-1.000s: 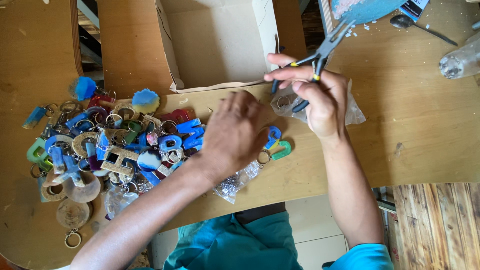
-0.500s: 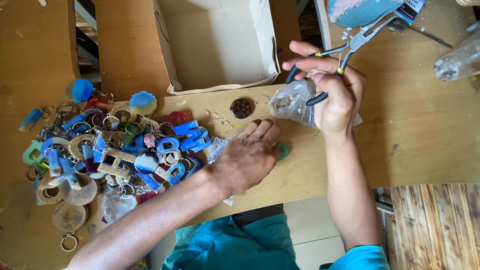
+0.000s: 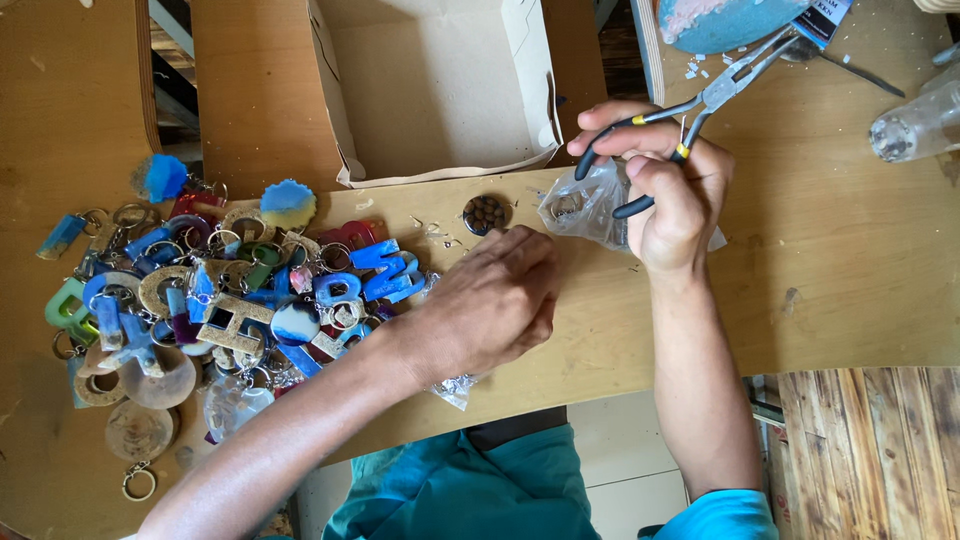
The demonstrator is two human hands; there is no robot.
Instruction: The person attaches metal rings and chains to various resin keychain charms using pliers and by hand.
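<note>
My right hand (image 3: 675, 195) grips slim pliers (image 3: 722, 88) by their black handles, jaws pointing up and to the right. Its fingers rest above a crumpled clear plastic bag (image 3: 585, 205). My left hand (image 3: 490, 300) lies palm down on the wooden table (image 3: 840, 260) with the fingers curled; anything under it is hidden. A small round dark resin disc (image 3: 487, 213) sits just above that hand. A bit of clear plastic (image 3: 455, 388) pokes out below the left wrist. Left of the hand spreads a pile of resin letter keychains (image 3: 200, 290) in blue, green and gold.
An open cardboard box (image 3: 440, 90) stands at the back, above the disc. A clear bottle (image 3: 915, 125) lies at the far right, and a blue-and-pink round object (image 3: 730, 20) sits at the top. The table's front edge runs below my hands.
My left hand slid left and down, off the blue and green rings, uncovering the round dark disc. My right hand rose up and right with the pliers.
</note>
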